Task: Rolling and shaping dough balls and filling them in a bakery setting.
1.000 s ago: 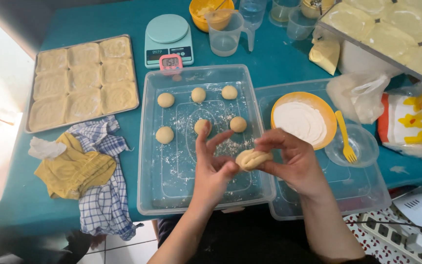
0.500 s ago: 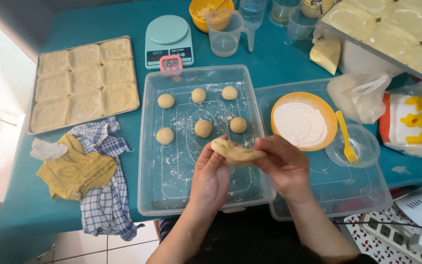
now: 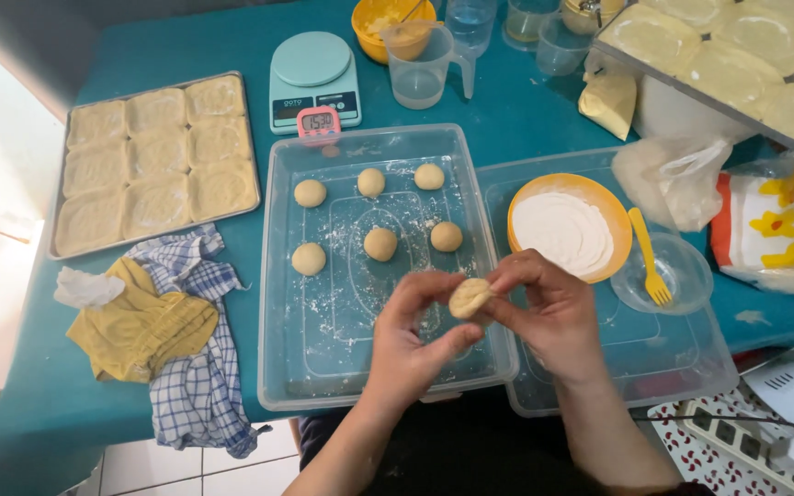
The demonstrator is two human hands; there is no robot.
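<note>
My left hand (image 3: 411, 335) and my right hand (image 3: 549, 312) meet over the front of a clear plastic tray (image 3: 277, 303), and together they pinch a small pale piece of dough (image 3: 469, 298) between the fingertips. Several round dough balls (image 3: 379, 243) lie spaced out on the floured floor of that tray, further back. To the right, an orange bowl of white flour (image 3: 566, 230) sits in a second clear tray (image 3: 691, 358).
A metal baking tray (image 3: 153, 165) of flat dough squares lies at the left, with checked and yellow cloths (image 3: 172, 340) in front of it. A kitchen scale (image 3: 312, 81), a pink timer (image 3: 319, 121), a measuring jug (image 3: 420, 66) and a yellow fork (image 3: 647, 266) stand around.
The dough was stretched flat and wide between both hands half a second ago. Now it is gathered into a small round lump held at the fingertips.
</note>
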